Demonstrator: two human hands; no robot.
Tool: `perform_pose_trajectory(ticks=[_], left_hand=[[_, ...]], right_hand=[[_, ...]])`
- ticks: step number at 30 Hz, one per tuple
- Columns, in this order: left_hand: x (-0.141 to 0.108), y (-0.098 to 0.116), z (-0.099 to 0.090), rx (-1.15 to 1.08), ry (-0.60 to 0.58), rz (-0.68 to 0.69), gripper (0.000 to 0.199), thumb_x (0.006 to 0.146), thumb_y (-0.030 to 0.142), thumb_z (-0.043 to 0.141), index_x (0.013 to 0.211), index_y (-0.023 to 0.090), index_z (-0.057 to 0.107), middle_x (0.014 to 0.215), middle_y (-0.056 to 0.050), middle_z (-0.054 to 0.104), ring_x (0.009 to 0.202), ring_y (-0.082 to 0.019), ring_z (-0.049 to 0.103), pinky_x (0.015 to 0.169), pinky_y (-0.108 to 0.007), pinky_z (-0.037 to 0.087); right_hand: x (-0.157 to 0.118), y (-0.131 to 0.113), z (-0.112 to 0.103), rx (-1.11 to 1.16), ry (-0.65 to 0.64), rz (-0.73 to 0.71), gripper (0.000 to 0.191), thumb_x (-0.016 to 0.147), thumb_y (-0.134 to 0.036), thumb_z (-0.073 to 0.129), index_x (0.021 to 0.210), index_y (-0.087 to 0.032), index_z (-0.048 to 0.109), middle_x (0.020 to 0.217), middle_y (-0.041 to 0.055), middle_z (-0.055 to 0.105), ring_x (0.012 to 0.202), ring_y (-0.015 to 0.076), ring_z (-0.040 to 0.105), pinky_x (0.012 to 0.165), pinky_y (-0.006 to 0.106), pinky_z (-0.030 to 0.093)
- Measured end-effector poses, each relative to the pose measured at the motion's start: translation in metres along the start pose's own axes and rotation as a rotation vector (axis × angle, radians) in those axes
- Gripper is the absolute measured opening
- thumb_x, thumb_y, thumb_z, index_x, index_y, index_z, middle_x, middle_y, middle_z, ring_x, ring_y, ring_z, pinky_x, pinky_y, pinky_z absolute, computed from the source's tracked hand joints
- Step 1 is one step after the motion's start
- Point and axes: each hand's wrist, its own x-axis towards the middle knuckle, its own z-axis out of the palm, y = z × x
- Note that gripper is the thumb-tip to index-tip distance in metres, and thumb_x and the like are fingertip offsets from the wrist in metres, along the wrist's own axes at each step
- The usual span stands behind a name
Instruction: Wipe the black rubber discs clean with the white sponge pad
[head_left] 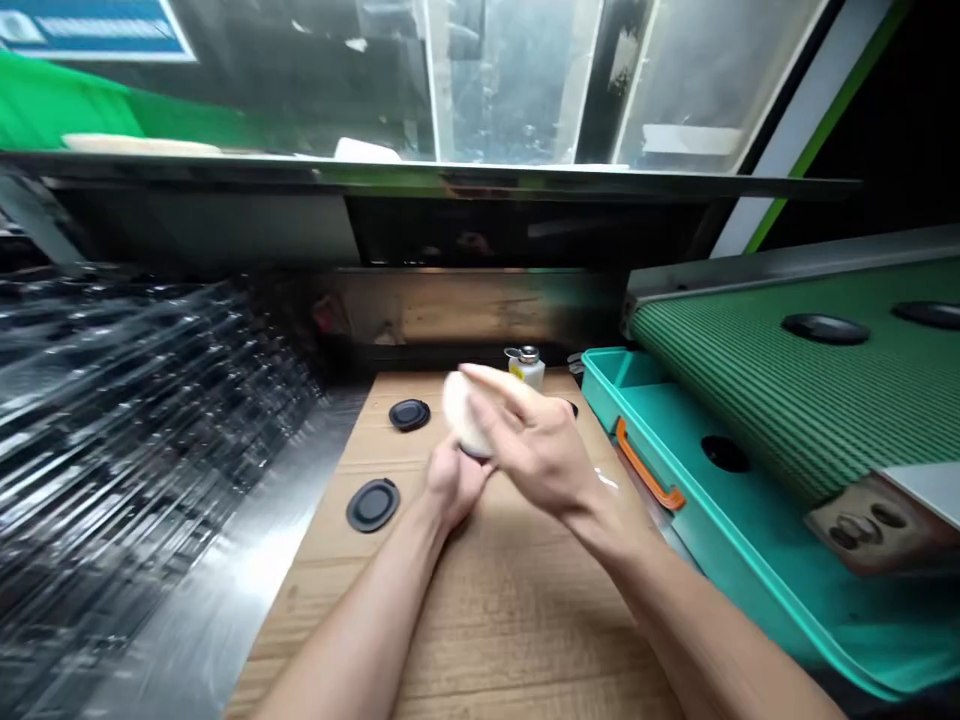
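Note:
My right hand is closed on a pale, whitish pad or cloth, smeared by motion. Just below and to the left, my left hand grips a dark piece that is mostly hidden under the pad. The pad seems to touch this piece. On the cardboard to the left lie two dark round parts, one farther back and one nearer. A white bottle with a metal top stands behind my hands.
A teal bin with an orange handle stands at the right, a dark round part inside. Above it, a green conveyor belt carries dark round parts. Stacked shiny clear packaging fills the left. A dark ledge crosses behind.

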Motion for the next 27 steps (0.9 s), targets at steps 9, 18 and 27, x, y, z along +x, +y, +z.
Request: perform_pose_trajectory(ticks=[9,18,27], left_hand=[[-0.005,-0.009,0.004,-0.574,-0.092,-0.247,0.033,0.095,0.029,0.044,0.117,0.013,0.062,0.125,-0.013,0.062,0.117,-0.024,0.056,0.102,-0.041,0.044],[-0.004,-0.01,0.0,-0.579,-0.01,-0.267,0.032,0.095,0.029,0.041,0.108,0.01,0.063,0.116,-0.016,0.066,0.112,-0.025,0.059,0.1,-0.04,0.046],[-0.006,-0.012,-0.001,-0.538,-0.005,-0.277,0.03,0.095,0.028,0.041,0.104,0.01,0.063,0.11,-0.015,0.068,0.106,-0.024,0.062,0.096,-0.041,0.048]], right_hand=[[0.002,0.061,0.028,-0.47,-0.081,0.275,0.042,0.096,-0.052,0.034,0.13,-0.04,0.055,0.105,0.0016,0.071,0.101,0.0255,0.065,0.085,0.036,0.049],[0.0,0.055,0.032,-0.599,-0.186,0.291,0.046,0.096,-0.057,0.029,0.135,-0.043,0.048,0.106,0.0027,0.071,0.097,0.0248,0.066,0.081,0.034,0.049],[0.002,0.061,0.027,-0.528,-0.238,0.286,0.047,0.095,-0.058,0.032,0.134,-0.041,0.051,0.113,0.0011,0.069,0.105,0.0236,0.063,0.086,0.033,0.048]])
